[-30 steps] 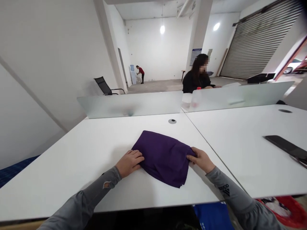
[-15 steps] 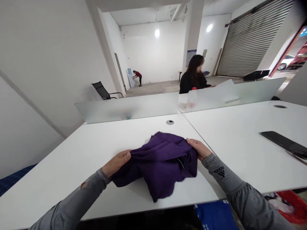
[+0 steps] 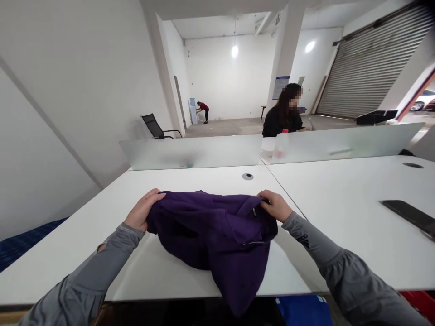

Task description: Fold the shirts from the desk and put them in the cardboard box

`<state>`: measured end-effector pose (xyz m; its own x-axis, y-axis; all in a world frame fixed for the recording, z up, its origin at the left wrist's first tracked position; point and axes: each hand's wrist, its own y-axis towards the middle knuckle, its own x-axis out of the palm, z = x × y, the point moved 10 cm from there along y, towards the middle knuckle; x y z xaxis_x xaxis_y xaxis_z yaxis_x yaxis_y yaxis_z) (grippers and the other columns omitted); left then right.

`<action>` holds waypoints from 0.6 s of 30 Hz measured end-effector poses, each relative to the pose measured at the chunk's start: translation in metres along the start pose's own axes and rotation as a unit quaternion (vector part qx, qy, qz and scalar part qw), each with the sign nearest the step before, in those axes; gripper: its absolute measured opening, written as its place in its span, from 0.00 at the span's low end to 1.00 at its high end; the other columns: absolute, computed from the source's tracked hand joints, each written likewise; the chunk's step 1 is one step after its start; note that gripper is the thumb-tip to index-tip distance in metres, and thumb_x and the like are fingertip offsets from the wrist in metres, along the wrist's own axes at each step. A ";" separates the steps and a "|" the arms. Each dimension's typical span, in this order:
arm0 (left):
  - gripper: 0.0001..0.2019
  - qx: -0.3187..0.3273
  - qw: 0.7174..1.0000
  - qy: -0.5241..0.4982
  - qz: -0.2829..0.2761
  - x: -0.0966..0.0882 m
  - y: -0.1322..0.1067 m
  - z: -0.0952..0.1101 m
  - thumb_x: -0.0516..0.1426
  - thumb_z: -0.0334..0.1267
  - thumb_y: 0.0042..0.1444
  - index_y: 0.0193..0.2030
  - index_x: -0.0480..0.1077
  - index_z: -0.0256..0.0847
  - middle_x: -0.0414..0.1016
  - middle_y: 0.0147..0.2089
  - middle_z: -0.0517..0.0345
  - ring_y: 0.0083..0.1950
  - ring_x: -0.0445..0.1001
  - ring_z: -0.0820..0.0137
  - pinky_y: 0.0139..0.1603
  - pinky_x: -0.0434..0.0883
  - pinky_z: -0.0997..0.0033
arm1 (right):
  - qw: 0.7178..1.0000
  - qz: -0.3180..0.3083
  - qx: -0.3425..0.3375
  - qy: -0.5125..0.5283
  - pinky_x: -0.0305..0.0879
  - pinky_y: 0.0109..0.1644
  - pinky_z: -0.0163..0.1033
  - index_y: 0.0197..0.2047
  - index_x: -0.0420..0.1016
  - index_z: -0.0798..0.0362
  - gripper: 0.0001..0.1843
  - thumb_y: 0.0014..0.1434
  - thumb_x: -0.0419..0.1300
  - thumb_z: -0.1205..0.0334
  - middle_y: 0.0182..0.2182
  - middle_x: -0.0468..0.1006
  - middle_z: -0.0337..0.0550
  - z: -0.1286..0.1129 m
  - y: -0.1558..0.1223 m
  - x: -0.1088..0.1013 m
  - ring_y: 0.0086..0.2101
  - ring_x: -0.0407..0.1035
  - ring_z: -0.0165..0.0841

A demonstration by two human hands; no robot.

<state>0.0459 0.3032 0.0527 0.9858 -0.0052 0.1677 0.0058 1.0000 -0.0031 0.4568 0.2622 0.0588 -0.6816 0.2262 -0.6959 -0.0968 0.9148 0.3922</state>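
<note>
A crumpled purple garment (image 3: 210, 226) is stretched between my two hands above the white desk (image 3: 163, 280). What kind of garment it is I cannot tell; a small pale tag or trim shows near its right end. My left hand (image 3: 144, 210) is closed on its upper left corner, thumb on top. At the upper right, my right hand (image 3: 275, 206) pinches the cloth's edge. The lower part of the cloth droops in a point past the desk's front edge.
A low frosted divider (image 3: 204, 151) runs along the desk's back, with a cable hole (image 3: 248, 176) before it. A black flat object (image 3: 408, 215) lies at right. Beyond the divider sits a person (image 3: 283, 111); another person (image 3: 203, 111) bends by a water dispenser. A blue bag (image 3: 304, 310) shows below the desk.
My left hand has moved left and up, spreading the purple garment wider. Its lower part now hangs further toward me, over the front edge. The view has shifted slightly left.
</note>
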 end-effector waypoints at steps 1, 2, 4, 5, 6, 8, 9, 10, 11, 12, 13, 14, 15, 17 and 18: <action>0.19 0.001 1.000 0.013 -0.012 -0.001 -0.001 0.004 0.67 0.42 0.40 0.26 0.60 0.40 0.60 0.21 0.69 0.22 0.60 0.79 0.21 0.59 0.81 | 0.999 0.050 0.004 -0.012 0.62 0.40 0.40 0.31 0.73 0.51 0.07 0.49 0.54 0.65 0.29 0.75 0.40 0.002 0.007 -0.007 0.33 0.67 0.34; 0.18 0.004 0.999 0.027 -0.020 -0.002 -0.002 0.009 0.67 0.43 0.40 0.26 0.60 0.40 0.60 0.21 0.69 0.22 0.59 0.79 0.21 0.58 0.80 | 0.996 0.093 0.013 -0.010 0.62 0.41 0.41 0.32 0.73 0.51 0.09 0.50 0.53 0.64 0.30 0.76 0.40 0.003 0.013 -0.014 0.34 0.68 0.35; 0.18 0.033 0.998 0.051 -0.017 -0.007 -0.007 0.026 0.66 0.44 0.42 0.26 0.61 0.40 0.59 0.21 0.69 0.21 0.57 0.79 0.19 0.55 0.80 | 0.988 0.150 0.025 0.027 0.63 0.42 0.42 0.35 0.73 0.50 0.11 0.52 0.51 0.61 0.31 0.77 0.40 0.001 0.025 -0.027 0.35 0.69 0.36; 0.17 0.056 0.997 0.061 -0.006 -0.012 -0.009 0.037 0.66 0.45 0.43 0.26 0.61 0.40 0.59 0.21 0.69 0.21 0.57 0.78 0.19 0.55 0.80 | 0.985 0.164 0.024 0.056 0.64 0.42 0.41 0.37 0.73 0.51 0.11 0.53 0.51 0.60 0.32 0.77 0.40 -0.004 0.031 -0.032 0.35 0.70 0.36; 0.17 0.083 0.994 0.069 0.013 -0.018 -0.012 0.049 0.66 0.45 0.44 0.27 0.62 0.40 0.60 0.21 0.68 0.21 0.58 0.78 0.20 0.55 0.80 | 0.982 0.167 0.016 0.085 0.65 0.41 0.41 0.37 0.73 0.51 0.12 0.54 0.51 0.58 0.32 0.77 0.41 -0.013 0.036 -0.036 0.35 0.70 0.36; 0.15 0.142 0.985 0.071 0.067 -0.033 -0.018 0.075 0.65 0.46 0.45 0.28 0.64 0.40 0.62 0.22 0.68 0.22 0.59 0.77 0.21 0.57 0.80 | 0.985 0.131 -0.020 0.111 0.65 0.39 0.39 0.39 0.72 0.52 0.12 0.55 0.54 0.55 0.31 0.77 0.40 -0.038 0.042 -0.040 0.33 0.70 0.35; 0.15 0.166 0.979 0.071 0.094 -0.041 -0.021 0.085 0.65 0.46 0.46 0.28 0.64 0.41 0.62 0.22 0.67 0.22 0.60 0.77 0.21 0.57 0.79 | 0.990 0.098 -0.046 0.093 0.65 0.38 0.38 0.40 0.73 0.52 0.13 0.55 0.56 0.54 0.31 0.77 0.40 -0.053 0.042 -0.038 0.33 0.70 0.35; 0.14 0.186 0.972 0.075 0.118 -0.048 -0.025 0.094 0.64 0.46 0.46 0.28 0.64 0.41 0.62 0.22 0.67 0.22 0.59 0.77 0.21 0.57 0.79 | 0.994 0.059 -0.073 0.050 0.65 0.38 0.38 0.40 0.73 0.52 0.13 0.53 0.59 0.54 0.31 0.77 0.39 -0.068 0.041 -0.034 0.32 0.70 0.35; 0.14 0.204 0.966 0.085 0.137 -0.053 -0.029 0.101 0.63 0.46 0.47 0.28 0.64 0.41 0.61 0.22 0.67 0.22 0.59 0.76 0.21 0.56 0.78 | 0.995 0.016 -0.098 -0.012 0.64 0.38 0.37 0.40 0.74 0.51 0.13 0.52 0.61 0.56 0.32 0.77 0.39 -0.079 0.037 -0.028 0.33 0.70 0.35; 0.14 0.220 0.958 0.104 0.149 -0.055 -0.034 0.107 0.63 0.46 0.49 0.28 0.64 0.41 0.60 0.21 0.67 0.22 0.58 0.76 0.21 0.56 0.77 | 0.990 -0.020 -0.114 -0.085 0.64 0.39 0.37 0.39 0.74 0.51 0.11 0.51 0.61 0.59 0.32 0.77 0.40 -0.084 0.032 -0.021 0.33 0.71 0.35; 0.14 0.234 0.952 0.131 0.150 -0.053 -0.040 0.111 0.62 0.47 0.50 0.28 0.64 0.42 0.60 0.21 0.67 0.22 0.58 0.75 0.21 0.56 0.76 | 0.980 -0.042 -0.113 -0.159 0.63 0.39 0.37 0.38 0.75 0.51 0.09 0.52 0.60 0.63 0.34 0.78 0.41 -0.083 0.027 -0.016 0.35 0.71 0.36; 0.14 0.247 0.944 0.165 0.144 -0.048 -0.048 0.114 0.61 0.48 0.52 0.28 0.64 0.42 0.60 0.22 0.66 0.23 0.58 0.75 0.22 0.56 0.76 | 0.968 -0.046 -0.094 -0.228 0.62 0.40 0.37 0.38 0.75 0.52 0.09 0.53 0.57 0.66 0.35 0.78 0.43 -0.077 0.023 -0.016 0.36 0.72 0.36; 0.14 0.264 0.934 0.201 0.134 -0.041 -0.057 0.117 0.59 0.48 0.53 0.29 0.64 0.42 0.60 0.22 0.66 0.24 0.58 0.74 0.22 0.56 0.75 | 0.955 -0.034 -0.060 -0.287 0.62 0.39 0.37 0.37 0.75 0.52 0.10 0.53 0.55 0.69 0.36 0.78 0.46 -0.067 0.021 -0.021 0.37 0.72 0.37; 0.13 0.293 0.912 0.267 0.105 -0.021 -0.079 0.120 0.57 0.49 0.56 0.30 0.65 0.42 0.60 0.23 0.65 0.26 0.59 0.73 0.25 0.57 0.73 | 0.928 0.021 0.032 -0.371 0.61 0.37 0.38 0.38 0.75 0.53 0.12 0.55 0.52 0.70 0.38 0.78 0.50 -0.047 0.017 -0.048 0.37 0.73 0.39; 0.13 0.302 0.903 0.293 0.089 -0.010 -0.091 0.121 0.57 0.49 0.57 0.30 0.66 0.42 0.61 0.24 0.64 0.26 0.59 0.72 0.26 0.58 0.73 | 0.915 0.053 0.077 -0.393 0.61 0.35 0.39 0.40 0.75 0.53 0.13 0.57 0.51 0.69 0.38 0.78 0.52 -0.039 0.014 -0.067 0.36 0.73 0.40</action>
<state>0.0155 0.2129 0.1708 0.8832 0.3307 -0.3327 -0.0790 0.8040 0.5893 0.4728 0.2468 0.1344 0.0562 0.4311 -0.9005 0.0840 0.8967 0.4345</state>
